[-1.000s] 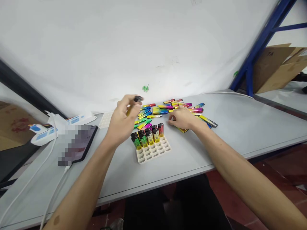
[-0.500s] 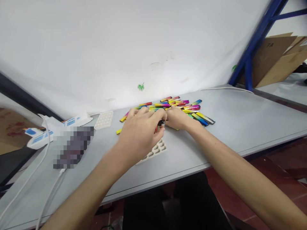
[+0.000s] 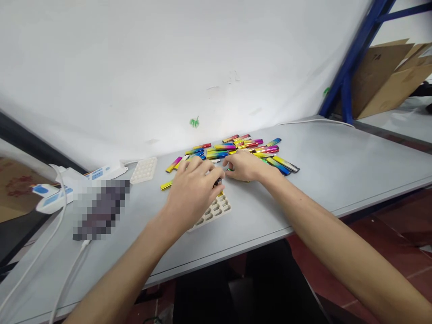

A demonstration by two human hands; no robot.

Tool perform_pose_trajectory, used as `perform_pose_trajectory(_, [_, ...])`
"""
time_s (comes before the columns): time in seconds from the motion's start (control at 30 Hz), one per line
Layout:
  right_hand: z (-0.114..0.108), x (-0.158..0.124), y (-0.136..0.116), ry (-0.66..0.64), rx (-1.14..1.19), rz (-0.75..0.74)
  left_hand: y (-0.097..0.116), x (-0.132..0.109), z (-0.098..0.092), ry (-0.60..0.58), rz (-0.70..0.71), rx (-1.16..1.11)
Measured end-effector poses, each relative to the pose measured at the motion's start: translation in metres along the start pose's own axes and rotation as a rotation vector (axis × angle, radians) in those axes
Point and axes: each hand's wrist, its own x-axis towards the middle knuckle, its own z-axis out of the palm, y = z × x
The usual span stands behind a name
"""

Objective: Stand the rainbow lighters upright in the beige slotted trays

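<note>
My left hand (image 3: 192,184) is closed on a slim, shiny stick (image 3: 218,181) with a dark end, mostly hidden behind the fingers. A bit of yellow shows below it, at the edge of a cream slotted tray (image 3: 221,208). The hand is over this tray and covers its left part. To the right, my right hand (image 3: 245,165) reaches to the near side of a pile of coloured sticks (image 3: 219,154), with its fingers curled. Some green shows between thumb and fingers; what they grip is not clear. The sticks have metallic yellow, blue, pink and red colours.
A second cream tray (image 3: 144,170) lies by the wall, beside a white power strip (image 3: 101,173). A blurred dark device (image 3: 104,209) with a white cable (image 3: 76,263) is at the left. Cardboard boxes (image 3: 384,83) stand behind a blue post (image 3: 347,96) at the right.
My left hand has turned and lowered slightly with its stick towards the tray. My right hand has drawn apart from the left, and its curled fingers now show. The whole view has shifted a little.
</note>
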Motion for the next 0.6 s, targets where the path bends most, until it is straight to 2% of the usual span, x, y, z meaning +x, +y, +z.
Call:
perform_pose_trajectory(0.1, [0.001,0.001,-0.002,0.008,0.073,0.002,-0.001,-0.001,-0.001,0.042,-0.010,0.016])
perform_pose_trajectory(0.2, [0.000,0.002,-0.005,0.099,0.200,0.017,-0.005,-0.001,-0.005,0.035,-0.068,-0.110])
perform_pose_trajectory(0.3, [-0.001,0.003,-0.011,0.274,0.418,-0.004,-0.017,0.002,-0.011,0.038,-0.240,-0.317])
perform_pose_trajectory(0.4, [0.001,0.004,-0.018,0.393,0.785,-0.024,-0.037,0.009,-0.012,0.044,-0.437,-0.433])
perform_pose_trajectory(0.5, [0.006,0.006,-0.025,0.416,1.090,-0.046,-0.056,0.019,-0.006,-0.088,-0.501,-0.546])
perform_pose_trajectory(0.6, [0.010,0.008,-0.029,0.430,1.206,-0.062,-0.066,0.025,0.003,-0.218,-0.421,-0.663])
